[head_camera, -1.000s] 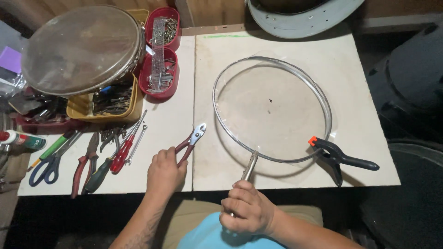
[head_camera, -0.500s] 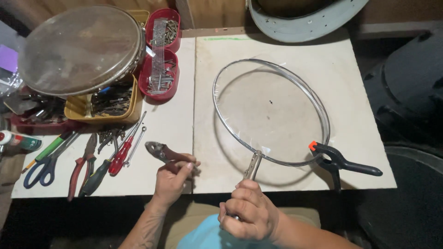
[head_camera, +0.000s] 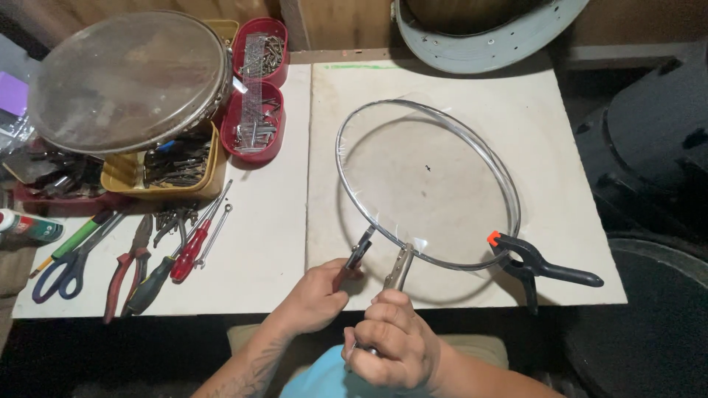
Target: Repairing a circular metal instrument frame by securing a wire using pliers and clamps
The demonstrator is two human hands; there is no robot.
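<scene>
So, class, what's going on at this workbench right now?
A person works on a round metal hoop with clear film stretched over it, lying on a white board. The left hand brings pliers to the hoop's near rim. The right hand grips the hoop's handle. A black clamp pinches the rim on the right. More hand tools lie to the left.

— Could you see the pliers (head_camera: 357, 256) whole?
— No. The left hand (head_camera: 316, 296) covered the handles; only the jaws showed, at the hoop (head_camera: 428, 184).
— And the right hand (head_camera: 391, 343)?
— It hid the lower end of the metal handle (head_camera: 398, 267).
— Anything cut off?
— The grey ring (head_camera: 487, 44) ran off the top edge, and the contents of the yellow tray (head_camera: 158, 180) were too small to tell.
</scene>
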